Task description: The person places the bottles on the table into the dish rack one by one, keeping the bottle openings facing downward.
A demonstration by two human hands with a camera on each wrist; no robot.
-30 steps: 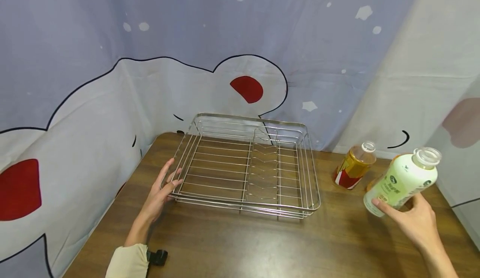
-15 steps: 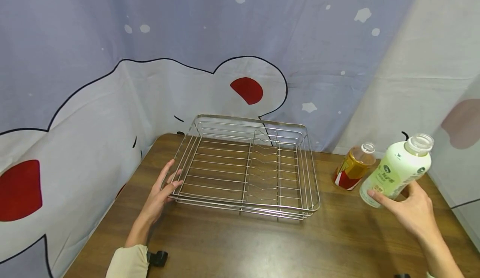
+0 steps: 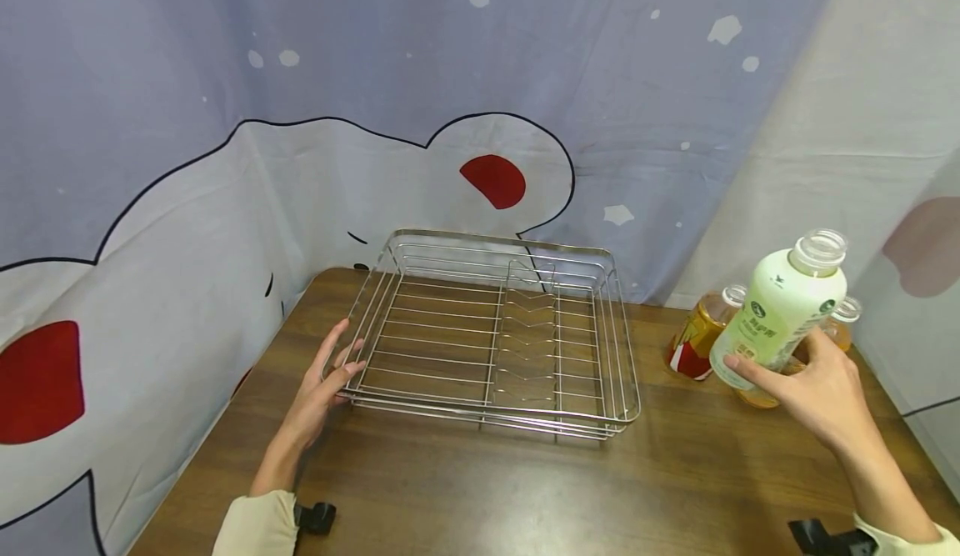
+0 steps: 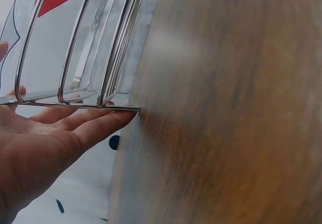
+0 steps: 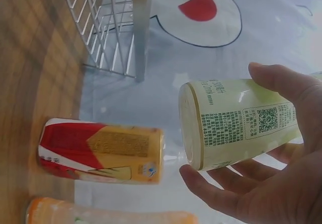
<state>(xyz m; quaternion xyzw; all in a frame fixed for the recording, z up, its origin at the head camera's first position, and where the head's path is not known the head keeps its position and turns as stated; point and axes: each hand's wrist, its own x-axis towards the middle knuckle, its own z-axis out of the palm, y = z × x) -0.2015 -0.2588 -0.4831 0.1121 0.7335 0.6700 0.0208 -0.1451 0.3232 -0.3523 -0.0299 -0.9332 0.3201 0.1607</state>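
Note:
My left hand [image 3: 311, 393] holds the near left corner of a silver wire dish rack [image 3: 498, 238], thumb at the front and fingers along its left side. In the left wrist view those fingers [image 4: 95, 126] lie against the wire side, close to the tabletop. A pale green drink bottle [image 3: 783, 310] is in my right hand [image 3: 825, 393], raised off the table with its neck tilted to the right. The right wrist view shows thumb and fingers around its label, the base exposed. Behind it stands a red and gold drink bottle [image 3: 693, 343].
An orange-labelled bottle [image 5: 100, 214] stands beside the red and gold one, partly hidden behind the green bottle and hand in the head view. The brown wooden table [image 3: 465, 489] backs onto a patterned curtain [image 3: 480, 56]. Vertical wire dividers [image 3: 528, 331] rise inside the rack.
My right hand has lifted the green bottle up and to the left, so it overlaps the red and gold bottle and uncovers part of the orange one. The left hand and rack stay put.

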